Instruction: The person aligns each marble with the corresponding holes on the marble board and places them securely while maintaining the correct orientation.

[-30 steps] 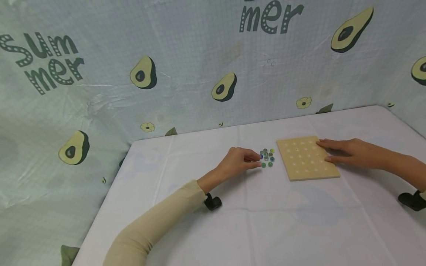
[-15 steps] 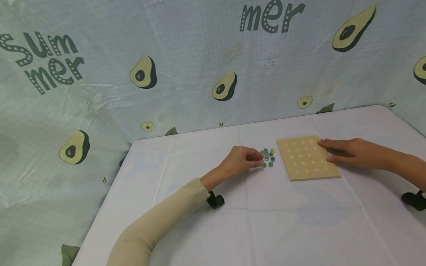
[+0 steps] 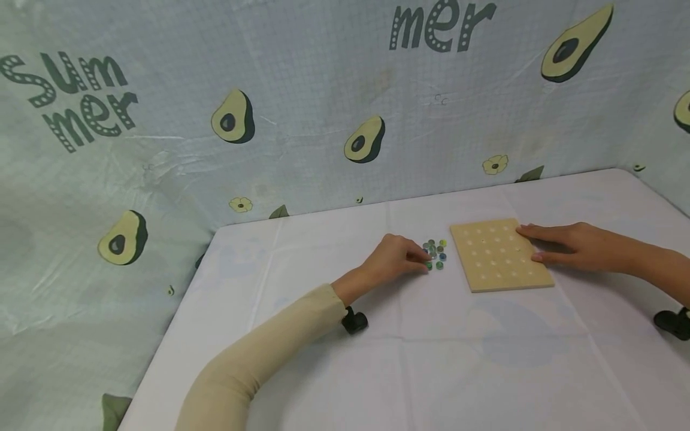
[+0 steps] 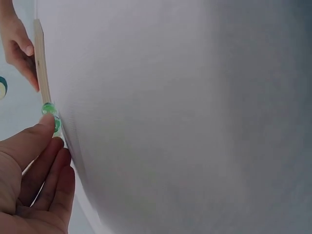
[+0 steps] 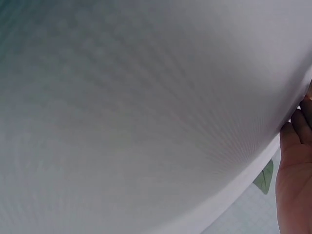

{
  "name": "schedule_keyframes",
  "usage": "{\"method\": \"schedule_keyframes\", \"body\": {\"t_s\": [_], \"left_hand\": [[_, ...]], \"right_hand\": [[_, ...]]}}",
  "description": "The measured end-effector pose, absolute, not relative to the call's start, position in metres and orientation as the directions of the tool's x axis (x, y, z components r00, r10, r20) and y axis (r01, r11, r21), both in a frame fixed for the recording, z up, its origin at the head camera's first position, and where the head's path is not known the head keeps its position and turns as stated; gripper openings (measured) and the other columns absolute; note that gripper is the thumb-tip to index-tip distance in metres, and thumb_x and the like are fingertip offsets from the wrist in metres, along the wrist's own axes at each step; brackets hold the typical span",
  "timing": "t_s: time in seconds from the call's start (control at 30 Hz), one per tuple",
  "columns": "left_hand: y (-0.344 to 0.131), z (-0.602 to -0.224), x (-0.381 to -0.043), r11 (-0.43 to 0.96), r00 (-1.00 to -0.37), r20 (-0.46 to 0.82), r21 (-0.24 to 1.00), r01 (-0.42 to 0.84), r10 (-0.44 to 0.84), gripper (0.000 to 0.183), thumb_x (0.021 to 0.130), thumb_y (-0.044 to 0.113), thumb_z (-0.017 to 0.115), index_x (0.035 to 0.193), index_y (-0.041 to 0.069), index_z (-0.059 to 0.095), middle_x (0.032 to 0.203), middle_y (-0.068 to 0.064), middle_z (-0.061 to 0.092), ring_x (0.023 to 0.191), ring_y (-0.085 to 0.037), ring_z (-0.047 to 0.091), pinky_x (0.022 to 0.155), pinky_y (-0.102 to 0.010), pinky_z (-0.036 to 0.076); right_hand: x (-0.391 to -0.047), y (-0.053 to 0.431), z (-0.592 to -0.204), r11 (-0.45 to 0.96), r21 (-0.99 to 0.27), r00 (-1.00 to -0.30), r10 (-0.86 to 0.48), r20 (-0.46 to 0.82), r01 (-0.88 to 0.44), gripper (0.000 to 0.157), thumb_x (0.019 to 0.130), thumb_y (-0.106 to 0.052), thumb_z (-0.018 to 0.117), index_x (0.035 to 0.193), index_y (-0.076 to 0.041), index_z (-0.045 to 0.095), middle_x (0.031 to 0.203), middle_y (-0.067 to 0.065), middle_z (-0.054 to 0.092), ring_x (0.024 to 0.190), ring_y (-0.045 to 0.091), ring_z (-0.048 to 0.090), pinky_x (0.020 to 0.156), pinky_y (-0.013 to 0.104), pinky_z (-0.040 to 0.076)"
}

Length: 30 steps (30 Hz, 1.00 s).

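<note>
Several glass marbles [image 3: 433, 248], green, blue, yellowish and clear, lie in a small cluster left of a square wooden board [image 3: 487, 257] with rows of round hollows. My left hand [image 3: 396, 257] reaches into the near left side of this cluster, thumb and bent fingers spread slightly apart. In the left wrist view, green marbles [image 4: 48, 108] show right at the thumb tip of my left hand [image 4: 36, 170]; part of the cluster is hidden behind the fingers. My right hand [image 3: 577, 246] rests its extended fingertips and thumb on the board's right edge.
A white cloth [image 3: 431, 371] covers the table under everything. Behind it and at the sides hangs a pale sheet [image 3: 302, 120] printed with avocados and lettering. A black wrist camera [image 3: 354, 321] sits on the left wrist, close above the table.
My left hand has shifted slightly right, its fingertips now overlapping the marbles at the cluster's near left. My right hand and the board stay as they were.
</note>
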<state>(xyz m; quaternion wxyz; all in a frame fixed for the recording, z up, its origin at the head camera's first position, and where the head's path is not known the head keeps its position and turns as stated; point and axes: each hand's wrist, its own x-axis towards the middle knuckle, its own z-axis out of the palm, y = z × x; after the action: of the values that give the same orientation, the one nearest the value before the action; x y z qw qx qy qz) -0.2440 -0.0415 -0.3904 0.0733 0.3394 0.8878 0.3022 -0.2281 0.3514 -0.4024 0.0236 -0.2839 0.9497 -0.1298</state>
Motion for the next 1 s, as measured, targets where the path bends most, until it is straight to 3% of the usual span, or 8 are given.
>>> {"method": "schedule_keyframes", "body": {"t_s": [0.3,0.63,1.0], "left_hand": [[-0.035,-0.387,-0.242,0.643,-0.764,0.056,0.504,0.577,0.642,0.020,0.086,0.017,0.082,0.105,0.011,0.082,0.103,0.000,0.078,0.102,-0.009,0.070,0.085,-0.013,0.050],[-0.041,-0.385,-0.240,0.617,-0.776,0.082,0.558,0.556,0.625,0.017,0.086,0.018,0.083,0.103,0.012,0.083,0.103,0.001,0.078,0.100,-0.007,0.070,0.081,-0.014,0.050],[-0.043,-0.379,-0.248,0.491,-0.726,0.213,0.610,0.621,0.654,0.021,0.086,0.011,0.082,0.106,0.008,0.081,0.107,-0.003,0.078,0.101,-0.012,0.073,0.089,-0.032,0.057]], "right_hand": [[-0.228,0.353,-0.399,0.810,-0.276,-0.843,-0.538,-0.004,-0.517,0.065,0.098,-0.045,0.066,0.154,-0.018,0.047,0.150,0.017,0.051,0.130,0.042,0.055,0.096,0.059,0.049],[-0.228,0.350,-0.400,0.811,-0.287,-0.845,-0.534,-0.006,-0.510,0.063,0.097,-0.041,0.069,0.152,-0.016,0.050,0.150,0.019,0.050,0.130,0.045,0.054,0.096,0.062,0.048],[-0.227,0.350,-0.400,0.799,-0.267,-0.831,-0.556,0.016,-0.539,0.063,0.098,-0.038,0.069,0.151,-0.013,0.050,0.149,0.019,0.052,0.129,0.042,0.055,0.096,0.059,0.050]]}}
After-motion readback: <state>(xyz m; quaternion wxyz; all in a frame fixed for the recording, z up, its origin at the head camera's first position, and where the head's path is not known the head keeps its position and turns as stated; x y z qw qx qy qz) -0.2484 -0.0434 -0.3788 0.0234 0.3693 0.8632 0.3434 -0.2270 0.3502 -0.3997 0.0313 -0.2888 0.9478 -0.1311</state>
